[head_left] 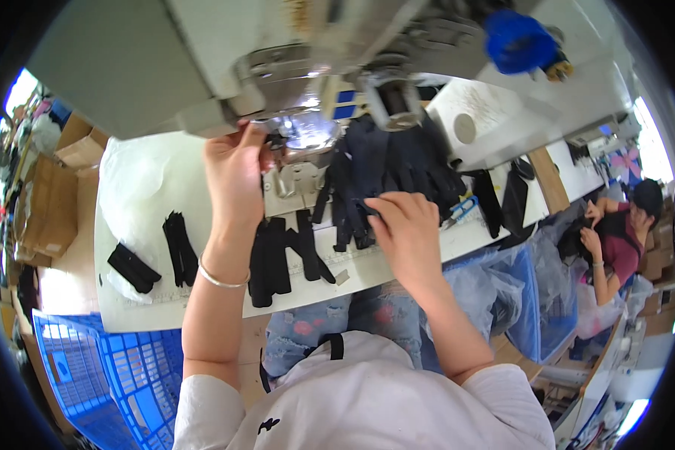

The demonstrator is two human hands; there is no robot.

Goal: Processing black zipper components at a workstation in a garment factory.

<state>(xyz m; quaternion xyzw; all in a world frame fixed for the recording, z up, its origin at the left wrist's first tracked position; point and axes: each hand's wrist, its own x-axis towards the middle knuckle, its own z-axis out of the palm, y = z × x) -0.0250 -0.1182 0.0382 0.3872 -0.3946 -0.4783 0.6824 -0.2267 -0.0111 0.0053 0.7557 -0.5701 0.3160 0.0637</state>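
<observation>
My left hand is raised to the sewing machine's lit head, beside the needle area. Its fingers are pinched together, and what they hold is hidden by the hand and glare. Low over the table, my right hand pinches the edge of a black fabric strip at the near side of a heap of black strips. More black fabric pieces lie between my forearms. Two small folded black bundles, one upright and one slanted, rest left of my left forearm.
Blue-handled scissors lie right of the heap on the white table. A blue plastic crate stands at lower left, and a blue bin with clear plastic at right. Another person handles dark material farther right. Cardboard boxes stand left.
</observation>
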